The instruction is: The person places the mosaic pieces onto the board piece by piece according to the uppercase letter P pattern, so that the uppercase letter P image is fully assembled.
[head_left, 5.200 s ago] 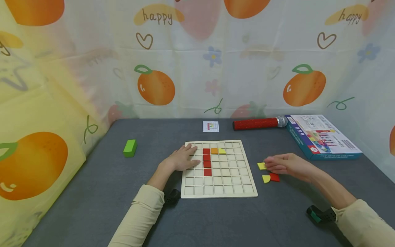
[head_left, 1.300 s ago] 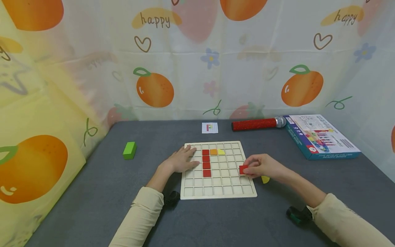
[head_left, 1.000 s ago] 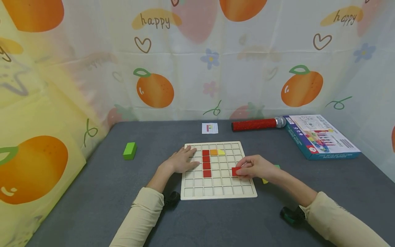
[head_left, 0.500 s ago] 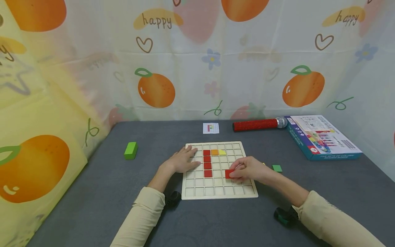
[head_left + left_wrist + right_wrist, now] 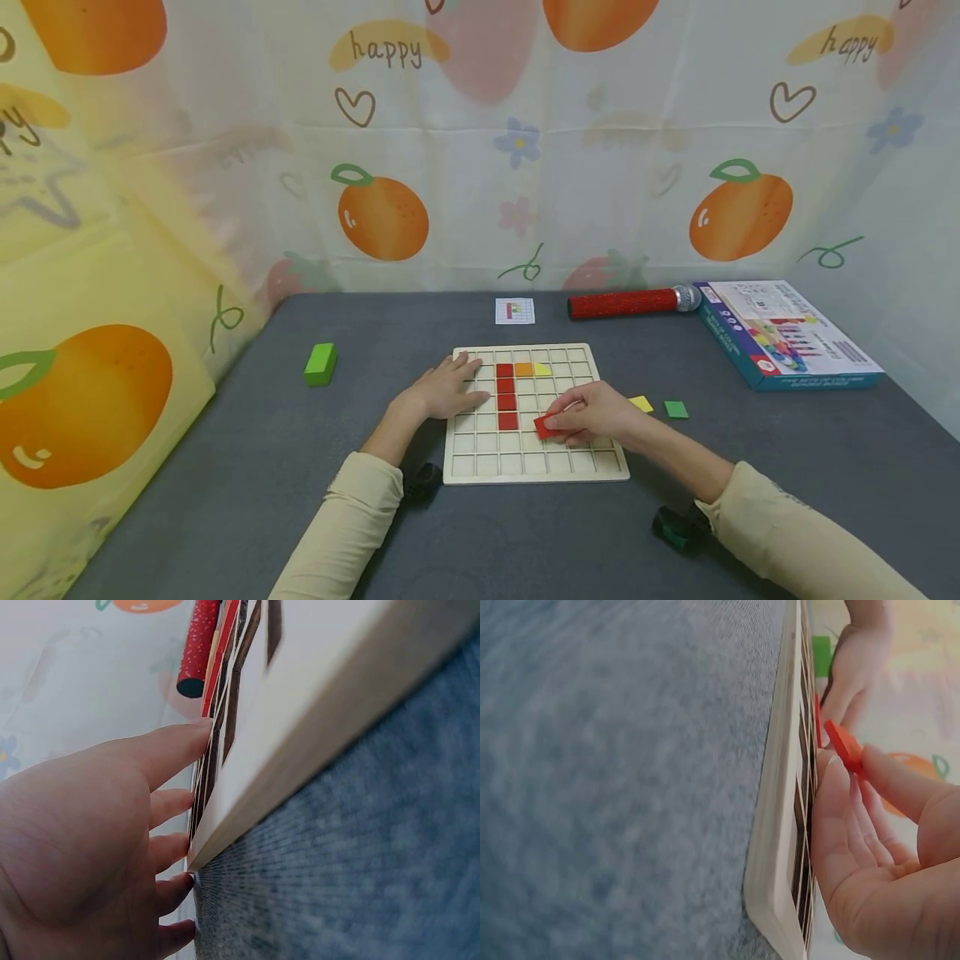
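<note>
My left hand (image 5: 444,392) lies with spread, straight fingers on the left edge of a cream grid board (image 5: 487,467). Between thumb and fingers, my right hand (image 5: 600,412) pinches a red square tile (image 5: 546,427) close over the board's right middle. In the right wrist view the held tile (image 5: 843,745) is tilted, with one edge toward the grid. Left of it, a column of red tiles (image 5: 507,402) sits in the cells. Beside the column's top tile are an orange tile (image 5: 523,370) and a yellow tile (image 5: 542,370) with a slanted side.
Right of the board lie a yellow tile (image 5: 641,403), partly hidden by my right hand, and a green tile (image 5: 676,409). A green block (image 5: 320,364) stands at left. Behind are a pattern card (image 5: 514,311), a red microphone (image 5: 626,303) and a flat box (image 5: 787,333).
My right hand has picked the red tile up from the loose tiles at right and carried it left over the board, where it now tilts. My left hand stays in place.
</note>
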A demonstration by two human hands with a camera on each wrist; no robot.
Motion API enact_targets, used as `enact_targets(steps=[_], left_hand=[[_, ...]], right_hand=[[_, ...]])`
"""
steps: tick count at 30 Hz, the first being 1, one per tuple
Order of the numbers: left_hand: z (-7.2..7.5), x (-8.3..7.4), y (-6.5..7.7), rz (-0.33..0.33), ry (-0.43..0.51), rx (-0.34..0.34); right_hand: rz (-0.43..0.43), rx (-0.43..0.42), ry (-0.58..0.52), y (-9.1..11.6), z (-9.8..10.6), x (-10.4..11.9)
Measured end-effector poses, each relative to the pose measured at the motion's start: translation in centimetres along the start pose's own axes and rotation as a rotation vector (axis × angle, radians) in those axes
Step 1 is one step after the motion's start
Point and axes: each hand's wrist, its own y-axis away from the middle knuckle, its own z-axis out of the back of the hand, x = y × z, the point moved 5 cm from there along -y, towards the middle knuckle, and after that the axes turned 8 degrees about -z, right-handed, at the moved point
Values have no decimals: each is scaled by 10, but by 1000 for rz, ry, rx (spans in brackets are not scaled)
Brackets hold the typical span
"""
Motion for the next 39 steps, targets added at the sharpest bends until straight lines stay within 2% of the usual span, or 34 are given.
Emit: enact_targets(steps=[9, 17, 39], left_hand=[[1, -1, -1, -2, -2, 7], [0, -1, -1, -6, 1, 12], [1, -1, 1, -9, -6, 14]], right_hand=[[-18, -22, 6, -4, -6, 1], [-39, -11, -62, -4, -15, 6], [-59, -54, -18, -6, -31, 11]])
